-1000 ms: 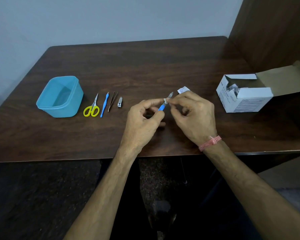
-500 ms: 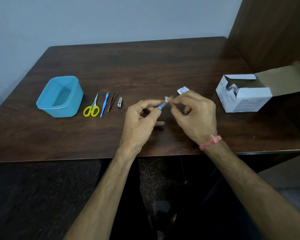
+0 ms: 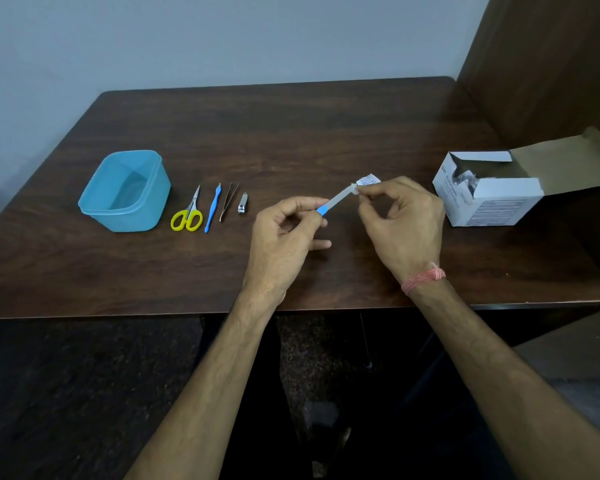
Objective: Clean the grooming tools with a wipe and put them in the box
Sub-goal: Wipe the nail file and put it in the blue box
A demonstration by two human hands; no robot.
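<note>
The wiping step was in hand: the left hand (image 3: 284, 233) pinched the blue handle of a nail file (image 3: 336, 199) between thumb and fingers, holding it above the table (image 3: 309, 133) with its pale blade slanting up and to the right. The right hand (image 3: 400, 216) pinched a small wipe (image 3: 354, 188) round the far tip of that blade, so the stroke looked to be at its end. Just behind the fingertips lay a torn white sachet (image 3: 368, 180) on the wood. The blue box (image 3: 125, 190) stood open well to the left, and nothing could be seen in it. Beside it, in a row, lay yellow-handled scissors (image 3: 187, 213), a slim blue-handled tool (image 3: 212, 209), tweezers (image 3: 228, 201) and a nail clipper (image 3: 243, 204), all apparently waiting their turn. Judging by this, the task was at an early stage. The next move would call for the left hand to carry the file across the row and drop it into the box without knocking the other tools, while the right kept hold of the wipe. The table was dark wood grain, set against a plain pale wall, with a brown panel at the right. An opened white carton (image 3: 485, 199) of sachets sat near the right edge.
</note>
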